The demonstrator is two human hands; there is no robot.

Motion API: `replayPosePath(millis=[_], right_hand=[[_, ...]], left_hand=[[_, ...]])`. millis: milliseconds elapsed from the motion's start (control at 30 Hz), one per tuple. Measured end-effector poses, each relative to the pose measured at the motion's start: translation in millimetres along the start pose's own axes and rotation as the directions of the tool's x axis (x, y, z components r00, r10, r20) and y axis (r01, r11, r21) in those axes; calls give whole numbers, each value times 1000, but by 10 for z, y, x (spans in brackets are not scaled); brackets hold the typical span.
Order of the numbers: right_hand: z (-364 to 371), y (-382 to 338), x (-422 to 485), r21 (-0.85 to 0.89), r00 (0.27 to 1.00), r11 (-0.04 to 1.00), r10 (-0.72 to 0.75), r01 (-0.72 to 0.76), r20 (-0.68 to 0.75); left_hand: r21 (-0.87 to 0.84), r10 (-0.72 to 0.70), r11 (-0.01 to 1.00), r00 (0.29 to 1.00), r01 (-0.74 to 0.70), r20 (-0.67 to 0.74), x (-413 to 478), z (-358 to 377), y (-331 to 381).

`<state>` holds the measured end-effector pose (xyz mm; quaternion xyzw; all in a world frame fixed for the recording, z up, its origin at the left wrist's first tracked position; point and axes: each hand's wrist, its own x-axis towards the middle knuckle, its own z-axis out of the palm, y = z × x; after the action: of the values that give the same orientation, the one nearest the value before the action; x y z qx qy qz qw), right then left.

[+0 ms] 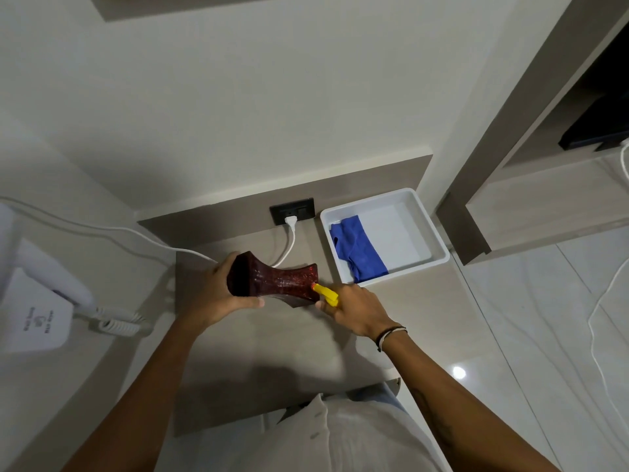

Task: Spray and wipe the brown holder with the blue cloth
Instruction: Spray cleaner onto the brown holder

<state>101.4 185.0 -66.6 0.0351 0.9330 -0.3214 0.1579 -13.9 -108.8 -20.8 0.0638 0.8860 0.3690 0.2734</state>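
Note:
The brown holder, dark reddish and flared at both ends, lies on its side above the counter, gripped at its wide left end by my left hand. My right hand is closed around a spray bottle whose yellow nozzle points at the holder's right end, almost touching it. The bottle's body is hidden under my hand. The blue cloth lies crumpled in the left part of a white tray at the back right of the counter.
A black wall socket with a white plug and cable sits behind the holder. A white wall-mounted hair dryer with a coiled cord hangs at the left. The counter's right edge drops to a glossy floor. Shelving stands at far right.

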Motion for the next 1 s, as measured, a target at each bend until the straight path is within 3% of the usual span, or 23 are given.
replayPosePath(millis=[267,500,700,1000], right_hand=[[34,-172,-81,129,985,978,-170,164,35],[143,-559,-65,-14,928,932,-362,363,-90],[170,-500,16,-122,944,948,-308,294,-120],[163,39,-154,-178,997,981,-82,82,11]], left_hand=[[284,53,959,986,-7,-155,-107,40,75],[226,-209,935,939,273,-272,-157,5,313],[183,-286,925,928,332,-239,-180,-34,422],[182,-273,930,932,319,-238,-284,-19,527]])
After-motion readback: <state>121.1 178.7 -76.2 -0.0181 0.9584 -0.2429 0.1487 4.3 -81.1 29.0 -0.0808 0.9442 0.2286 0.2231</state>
